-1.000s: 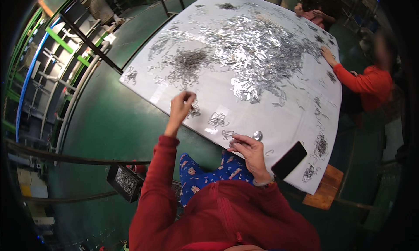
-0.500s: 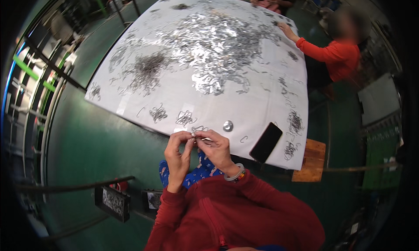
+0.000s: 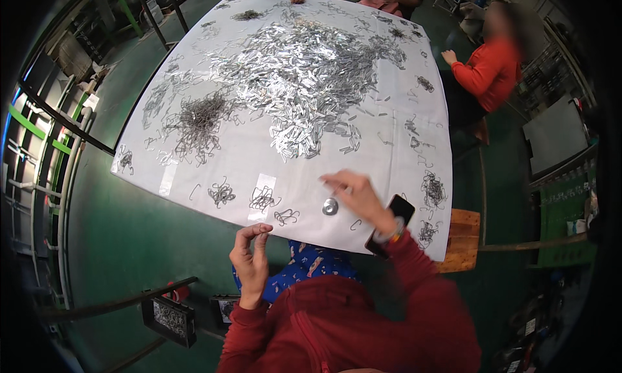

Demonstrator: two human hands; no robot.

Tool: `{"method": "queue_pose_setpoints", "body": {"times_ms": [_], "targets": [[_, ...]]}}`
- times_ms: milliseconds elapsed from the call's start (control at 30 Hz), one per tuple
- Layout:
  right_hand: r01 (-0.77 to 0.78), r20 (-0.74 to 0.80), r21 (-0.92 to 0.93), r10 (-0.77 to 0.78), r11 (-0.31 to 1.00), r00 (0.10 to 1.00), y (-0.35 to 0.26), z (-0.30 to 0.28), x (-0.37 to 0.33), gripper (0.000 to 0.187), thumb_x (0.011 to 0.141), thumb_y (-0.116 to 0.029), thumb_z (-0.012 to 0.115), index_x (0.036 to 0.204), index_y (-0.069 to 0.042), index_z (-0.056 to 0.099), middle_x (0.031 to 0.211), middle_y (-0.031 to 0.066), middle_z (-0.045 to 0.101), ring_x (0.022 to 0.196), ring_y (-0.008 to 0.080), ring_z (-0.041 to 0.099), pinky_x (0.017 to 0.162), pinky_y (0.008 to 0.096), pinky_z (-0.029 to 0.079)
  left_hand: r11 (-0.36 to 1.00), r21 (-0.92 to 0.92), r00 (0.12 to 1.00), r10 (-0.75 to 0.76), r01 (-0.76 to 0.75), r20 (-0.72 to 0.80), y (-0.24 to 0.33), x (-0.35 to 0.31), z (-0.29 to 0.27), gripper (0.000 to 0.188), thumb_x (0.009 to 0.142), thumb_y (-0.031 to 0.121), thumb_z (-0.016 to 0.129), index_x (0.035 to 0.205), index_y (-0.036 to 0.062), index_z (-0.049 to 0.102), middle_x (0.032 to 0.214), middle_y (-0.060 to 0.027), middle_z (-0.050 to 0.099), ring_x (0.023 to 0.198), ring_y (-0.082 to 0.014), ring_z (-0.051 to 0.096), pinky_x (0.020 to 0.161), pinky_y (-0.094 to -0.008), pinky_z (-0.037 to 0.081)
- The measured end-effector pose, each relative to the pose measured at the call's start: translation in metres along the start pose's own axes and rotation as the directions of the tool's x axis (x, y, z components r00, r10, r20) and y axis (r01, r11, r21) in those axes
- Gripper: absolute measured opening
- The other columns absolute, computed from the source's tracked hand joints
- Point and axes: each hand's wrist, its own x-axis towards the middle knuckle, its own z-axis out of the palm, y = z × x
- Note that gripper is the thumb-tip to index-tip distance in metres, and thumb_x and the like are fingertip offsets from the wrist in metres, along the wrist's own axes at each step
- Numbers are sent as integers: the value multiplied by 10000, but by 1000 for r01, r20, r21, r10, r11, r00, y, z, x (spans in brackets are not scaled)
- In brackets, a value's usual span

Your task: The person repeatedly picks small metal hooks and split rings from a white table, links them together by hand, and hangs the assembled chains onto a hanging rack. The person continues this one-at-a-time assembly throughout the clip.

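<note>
Two grips show at the near edge of a white-covered bench (image 3: 304, 185), low in the middle of the frame. The left grip (image 3: 251, 259) is just below the bench edge, thumb and forefinger nearly together at the tips; whether anything is pinched between them I cannot tell. Just above and right of those tips lies the smallest cluster of wire hooks (image 3: 286, 217), with a second cluster (image 3: 264, 198) above it and a third cluster (image 3: 221, 193) farther left. The right grip (image 3: 356, 195) extends over the bench from the lower right, fingers pointing left, too blurred to show how far they are spread or what they hold. Just below its fingers lies a round metal disc (image 3: 330, 206), and lower right of that a single hook (image 3: 355, 225); the wrist (image 3: 379, 216) partly covers a dark phone (image 3: 403, 207). Shiny metal strips (image 3: 304, 81) are piled in the upper middle, well apart from both grips, with a dark heap of wire hooks (image 3: 202, 117) to their left.
</note>
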Motion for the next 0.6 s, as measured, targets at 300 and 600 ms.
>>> {"method": "queue_pose_setpoints", "body": {"times_ms": [300, 600], "targets": [[184, 228, -488, -79, 853, 970, 131, -30, 84, 112, 809, 17, 568, 866, 29, 663, 935, 168, 583, 945, 335, 571, 809, 407, 491, 953, 283, 982, 58, -108, 178, -17, -3, -21, 97, 847, -95, 595, 899, -13, 594, 896, -130, 666, 843, -210, 660, 775, -289, 516], [174, 104, -685, -142, 708, 984, 108, -9, 72, 126, 774, 39, 527, 899, 31, 540, 928, 181, 540, 945, 335, 557, 820, 412, 503, 969, 214, 992, 120, -124, 29, -10, -18, -34, 64, 892, -69, 568, 913, -12, 587, 921, -118, 666, 859, -183, 641, 792, -289, 507]]}}
